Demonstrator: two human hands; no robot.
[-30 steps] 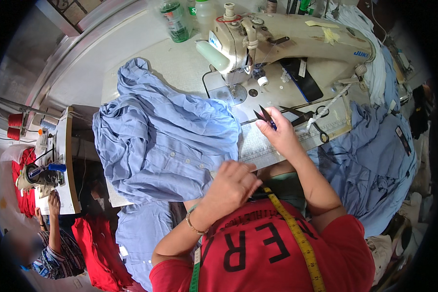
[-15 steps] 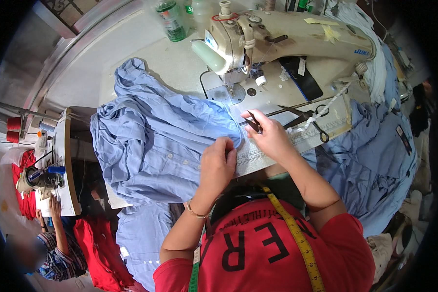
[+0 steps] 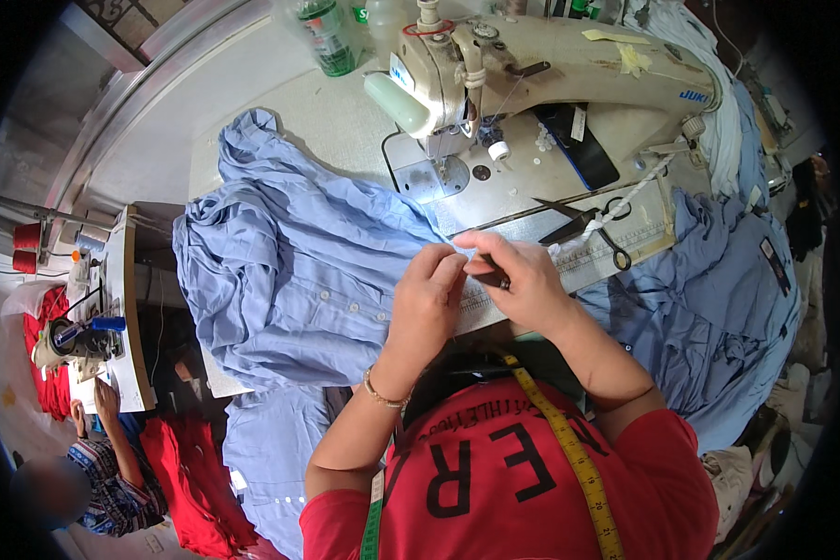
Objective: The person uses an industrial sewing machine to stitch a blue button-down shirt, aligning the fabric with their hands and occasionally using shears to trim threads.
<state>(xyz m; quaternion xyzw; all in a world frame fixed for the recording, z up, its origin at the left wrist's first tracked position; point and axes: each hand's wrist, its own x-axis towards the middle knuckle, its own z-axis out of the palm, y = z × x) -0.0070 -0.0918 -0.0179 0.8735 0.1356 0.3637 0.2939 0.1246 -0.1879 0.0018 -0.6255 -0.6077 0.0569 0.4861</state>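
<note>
A light blue buttoned shirt lies crumpled over the sewing table, left of and in front of the needle. My left hand is closed in a pinch at the shirt's right end, near the table's front edge. Right beside it, my right hand is closed around small dark thread snips. Its fingertips meet those of the left hand, and they hide the snips' tips and the bit of cloth between them. The sewing machine stands just beyond, its needle area apart from both hands.
Black scissors lie open right of my hands, a white cord across them. A dark phone and small buttons sit under the machine arm. More blue garments are heaped at right. A co-worker sits at another machine, far left.
My right hand has come down and left, bringing the snips to my left hand. The left hand has risen slightly, drawing the shirt's edge with it.
</note>
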